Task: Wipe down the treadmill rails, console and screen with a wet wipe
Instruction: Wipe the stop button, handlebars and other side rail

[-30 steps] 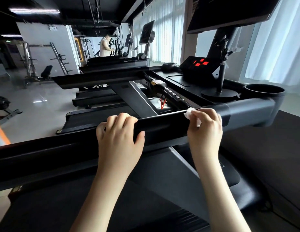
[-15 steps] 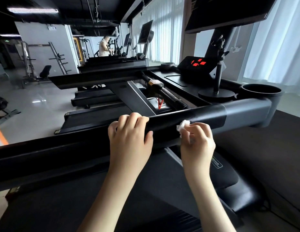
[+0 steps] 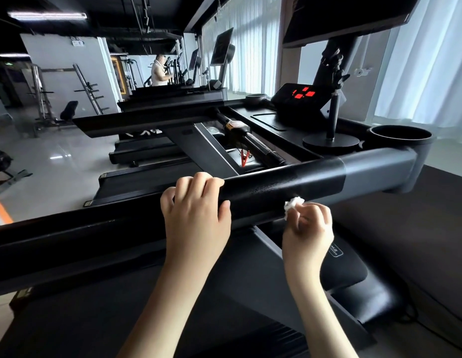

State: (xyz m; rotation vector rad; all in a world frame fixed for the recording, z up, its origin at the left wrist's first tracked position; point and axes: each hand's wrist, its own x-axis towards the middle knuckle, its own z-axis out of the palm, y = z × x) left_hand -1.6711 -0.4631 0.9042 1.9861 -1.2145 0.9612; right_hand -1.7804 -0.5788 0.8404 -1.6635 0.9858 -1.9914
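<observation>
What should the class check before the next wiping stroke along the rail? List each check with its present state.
1. Grip on the wipe: ok, the right hand pinches it.
2. Contact with the rail: ok, the wipe seems to touch its lower front edge.
3. Bracing by the left hand: ok, it grips the rail, apart from the wipe.
4. Path rightward: ok, the rail is bare up to its grey end.
5. Wetness of the wipe: cannot tell.
6. Free surface on the console: not ok, a stand sits beside it and needs wiping around.
</observation>
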